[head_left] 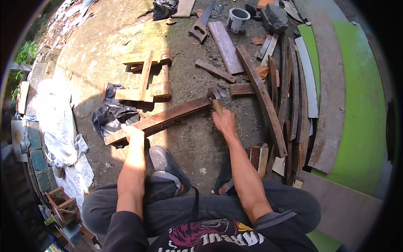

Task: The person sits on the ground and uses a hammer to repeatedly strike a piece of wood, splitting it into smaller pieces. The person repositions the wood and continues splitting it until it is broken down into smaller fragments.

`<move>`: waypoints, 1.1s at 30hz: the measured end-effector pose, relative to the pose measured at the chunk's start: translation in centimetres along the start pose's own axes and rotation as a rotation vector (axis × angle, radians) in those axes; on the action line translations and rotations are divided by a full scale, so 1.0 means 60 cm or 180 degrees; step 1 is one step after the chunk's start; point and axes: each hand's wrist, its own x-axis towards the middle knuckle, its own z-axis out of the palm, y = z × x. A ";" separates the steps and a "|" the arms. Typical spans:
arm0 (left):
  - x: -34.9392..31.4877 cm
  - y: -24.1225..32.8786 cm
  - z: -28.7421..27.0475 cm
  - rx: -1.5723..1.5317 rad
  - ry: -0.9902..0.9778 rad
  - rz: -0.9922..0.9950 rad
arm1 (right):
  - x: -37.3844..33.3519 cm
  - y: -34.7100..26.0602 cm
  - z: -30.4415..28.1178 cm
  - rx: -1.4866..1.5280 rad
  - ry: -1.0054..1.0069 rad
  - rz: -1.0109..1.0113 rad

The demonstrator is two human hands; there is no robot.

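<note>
A long reddish-brown wooden beam [168,114] lies slantwise in front of my feet. My left hand [134,132] is closed around its near left end. In my right hand [225,122] is a claw hammer [217,106], gripped by its short-looking wooden handle. The dark metal head is at the beam's far right end; whether it touches the wood I cannot tell. Beyond the beam sits a small frame of nailed wood pieces [146,75]. A crumpled black plastic bag [110,113] lies beside the beam's left end.
Several wooden strips [294,92] are heaped at the right, next to green boards [361,113]. A handsaw [201,24], a paint can [239,21] and a grey rock [275,19] lie at the back. White sheeting [56,126] covers the left side.
</note>
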 end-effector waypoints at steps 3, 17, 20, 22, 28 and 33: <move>-0.005 -0.008 0.007 -0.0065 0.0058 0.0171 | 0.001 0.007 -0.007 0.0263 0.0375 -0.0221; 0.031 0.019 0.045 0.0111 -0.0207 -0.0334 | -0.009 0.038 0.036 0.0524 0.0613 -0.0113; 0.114 0.017 -0.012 0.0918 -0.0001 0.0731 | -0.005 0.030 0.067 0.0852 0.0843 -0.0058; 0.034 0.018 0.020 0.0986 0.0538 0.0785 | 0.011 0.061 0.060 0.0902 0.1255 0.0109; -0.207 -0.051 0.043 0.1606 -0.0509 0.5324 | 0.023 0.078 0.075 0.1482 0.1145 0.0829; -0.366 -0.117 0.063 0.2954 -0.2166 0.6461 | 0.054 0.157 0.100 0.1766 0.1692 0.0695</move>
